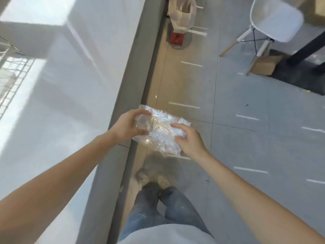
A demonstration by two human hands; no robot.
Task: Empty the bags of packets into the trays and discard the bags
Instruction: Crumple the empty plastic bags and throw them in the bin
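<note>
Head: white table (70, 85), tiled floor (246, 134), clear bag (159, 132)

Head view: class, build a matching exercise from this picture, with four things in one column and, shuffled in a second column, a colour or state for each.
Things:
1. plastic bag
2. chair
3. cardboard box
4. jeans

Colour or state:
A. white
B. brown
C. blue
D. clear and crumpled

Pairs: 1-D, 2-A, 3-B, 4-C.

a white chair (276, 22) stands on the grey tiled floor (246, 138), a cardboard box (265, 65) just beside its legs, next to what seems a dark mat (299, 81).
</note>
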